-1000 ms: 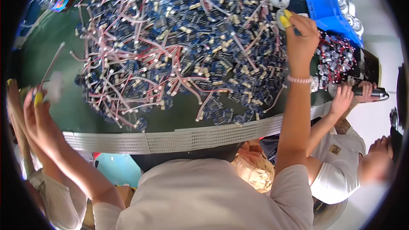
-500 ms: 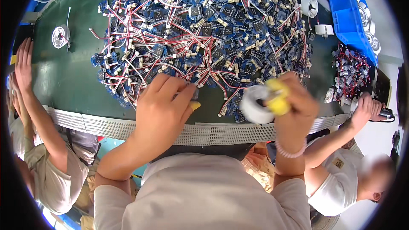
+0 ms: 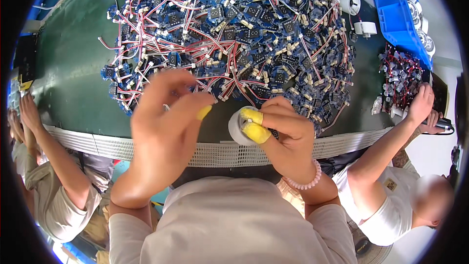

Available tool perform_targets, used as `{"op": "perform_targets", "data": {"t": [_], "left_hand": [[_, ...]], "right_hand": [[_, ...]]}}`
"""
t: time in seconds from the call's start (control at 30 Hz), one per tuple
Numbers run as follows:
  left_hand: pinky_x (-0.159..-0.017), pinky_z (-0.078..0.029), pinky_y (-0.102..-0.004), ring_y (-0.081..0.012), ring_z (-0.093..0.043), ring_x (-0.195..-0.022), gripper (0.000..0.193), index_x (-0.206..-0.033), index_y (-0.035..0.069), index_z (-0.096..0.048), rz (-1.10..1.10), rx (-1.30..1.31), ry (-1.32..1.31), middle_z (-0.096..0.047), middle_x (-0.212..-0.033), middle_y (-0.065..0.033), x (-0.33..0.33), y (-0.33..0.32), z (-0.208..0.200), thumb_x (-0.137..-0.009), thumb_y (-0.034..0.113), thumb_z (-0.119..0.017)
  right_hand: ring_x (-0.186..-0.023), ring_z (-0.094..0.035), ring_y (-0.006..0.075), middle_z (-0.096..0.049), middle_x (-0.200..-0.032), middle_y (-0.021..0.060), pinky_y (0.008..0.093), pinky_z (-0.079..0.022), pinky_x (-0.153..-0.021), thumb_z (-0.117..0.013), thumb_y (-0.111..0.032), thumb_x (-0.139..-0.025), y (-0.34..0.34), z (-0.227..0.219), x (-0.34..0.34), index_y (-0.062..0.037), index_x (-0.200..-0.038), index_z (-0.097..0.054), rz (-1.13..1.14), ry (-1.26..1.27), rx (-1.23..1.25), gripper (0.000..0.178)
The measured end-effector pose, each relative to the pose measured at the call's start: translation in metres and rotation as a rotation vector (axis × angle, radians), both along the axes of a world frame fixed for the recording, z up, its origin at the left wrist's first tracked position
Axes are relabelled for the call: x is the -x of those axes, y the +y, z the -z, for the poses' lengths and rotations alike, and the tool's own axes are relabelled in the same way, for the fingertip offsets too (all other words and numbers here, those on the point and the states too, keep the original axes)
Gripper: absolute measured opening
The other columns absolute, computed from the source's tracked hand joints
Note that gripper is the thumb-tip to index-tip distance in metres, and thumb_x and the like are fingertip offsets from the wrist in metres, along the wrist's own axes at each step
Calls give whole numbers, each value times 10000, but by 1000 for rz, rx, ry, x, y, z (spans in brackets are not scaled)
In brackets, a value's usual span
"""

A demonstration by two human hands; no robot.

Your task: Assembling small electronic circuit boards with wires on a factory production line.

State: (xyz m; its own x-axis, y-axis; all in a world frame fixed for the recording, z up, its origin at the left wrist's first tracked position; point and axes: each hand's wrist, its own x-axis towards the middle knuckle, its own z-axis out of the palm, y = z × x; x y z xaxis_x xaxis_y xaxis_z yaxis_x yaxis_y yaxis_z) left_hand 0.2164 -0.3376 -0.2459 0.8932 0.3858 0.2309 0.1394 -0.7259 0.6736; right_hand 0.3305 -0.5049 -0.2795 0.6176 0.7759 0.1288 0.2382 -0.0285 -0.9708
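Note:
My right hand (image 3: 288, 134), with yellow covers on thumb and forefinger, pinches a white round plastic housing (image 3: 236, 128) over the near side of the green work surface. Its thumb and forefinger reach into the opening, and whatever lies inside is hidden. My left hand (image 3: 163, 117) hovers to the left of the housing, smeared by motion. Its fingers are bent and its thumb wears a yellow cover; I cannot make out whether anything is between them. Just beyond both hands spreads a heap of small blue circuit boards (image 3: 229, 34) with red and white wires.
White housings (image 3: 350, 2) stand right of the heap, near a blue bin (image 3: 393, 14). A pile of small wired parts (image 3: 403, 76) lies farther right, where a co-worker's hand (image 3: 421, 102) reaches in. Another person's hand (image 3: 30, 112) is at the left. A perforated white strip (image 3: 215, 154) edges the table.
My right hand has moved left with the white housing, which is now steadier. My left hand has shifted left. The housing at the far left is gone, and the left co-worker's hand has drawn nearer.

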Motion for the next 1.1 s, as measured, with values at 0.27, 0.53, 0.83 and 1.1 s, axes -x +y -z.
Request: {"op": "perform_targets", "data": {"t": [0.27, 0.53, 0.83, 1.1], "left_hand": [[-844, -498, -295, -197, -580, -970, 338, -1138, -43, -499, 14, 1037, -340, -514, -1032, -116, 7, -23, 13, -816, -145, -504], [-842, -511, -286, -189, -598, -960, 235, -989, -43, -603, -29, 1005, -250, -571, -1049, -122, 13, -28, 26, -778, -144, -575], [-692, -530, -269, -208, -647, -803, 184, -877, -21, -634, -80, 492, -170, -663, -904, -138, 11, -37, 30, -738, -136, -598], [-678, -520, -280, -228, -654, -785, 135, -826, -14, -638, -19, 484, -182, -660, -881, -159, 11, -23, 12, -725, -103, -640]], "right_hand": [[-726, -496, 216, -637, -809, 74, 295, -409, -677, -698, 6, -672, 10, -14, 1, -25, -903, -691, -45, -202, 53, 233], [-704, -457, 215, -607, -768, 46, 311, -343, -679, -672, -15, -613, 12, -10, -4, -37, -844, -681, -53, -404, 58, 233], [-718, -500, 210, -548, -713, 7, 359, -316, -689, -650, -34, -562, 11, -23, 4, -59, -797, -643, -57, -595, 190, 237], [-800, -545, 263, -585, -812, 70, 374, -393, -725, -644, -4, -647, 7, -28, -1, -25, -904, -638, -119, -412, 62, 258]]}}
